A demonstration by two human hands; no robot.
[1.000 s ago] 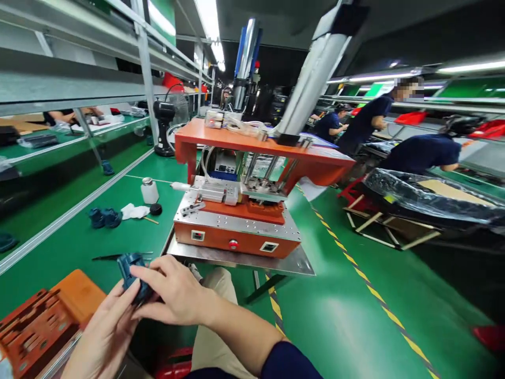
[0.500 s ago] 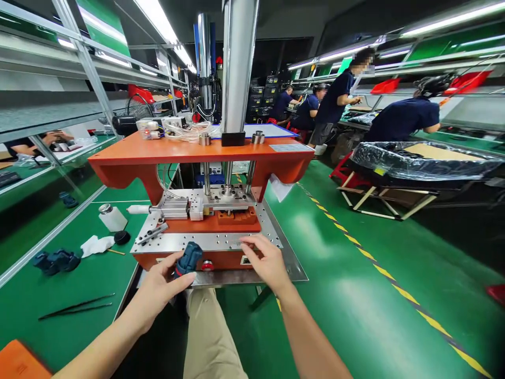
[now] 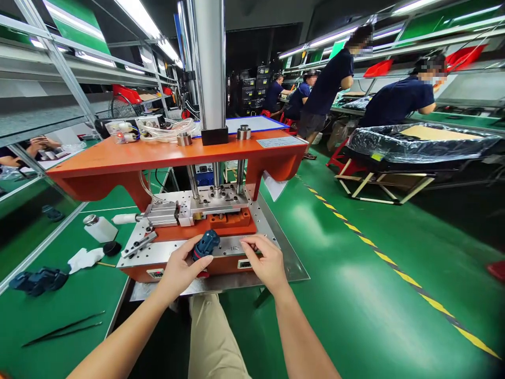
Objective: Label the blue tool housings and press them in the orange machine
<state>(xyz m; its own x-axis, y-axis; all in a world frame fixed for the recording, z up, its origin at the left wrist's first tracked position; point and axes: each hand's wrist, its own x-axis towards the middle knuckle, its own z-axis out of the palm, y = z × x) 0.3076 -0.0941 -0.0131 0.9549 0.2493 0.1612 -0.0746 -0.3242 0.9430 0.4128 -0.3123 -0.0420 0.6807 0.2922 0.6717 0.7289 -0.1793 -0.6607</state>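
A dark blue moulded plastic housing (image 3: 206,244) with a red detail is gripped between the thumb and fingers of my left hand (image 3: 182,267). It is held tilted above the front of the press base. Just to its right, my right hand (image 3: 266,262) hovers by the steel base plate (image 3: 226,246), thumb and index finger pinched together; whatever may be between them is too small to make out. Behind both hands stands the orange press (image 3: 173,152), with a stepped orange fixture block (image 3: 229,219) under its steel ram plate.
On the green bench at left are more dark blue housings (image 3: 38,280), black tweezers (image 3: 63,327), a white bottle (image 3: 100,229), a black cap (image 3: 112,248) and white tissue (image 3: 85,260). A plastic-wrapped bin (image 3: 422,145) stands at right. Several co-workers are at the far benches.
My left hand has carried the blue housing rightward and slightly up, closer to my right hand. The right hand's thumb and finger stay close together. The camera view has shifted a little.
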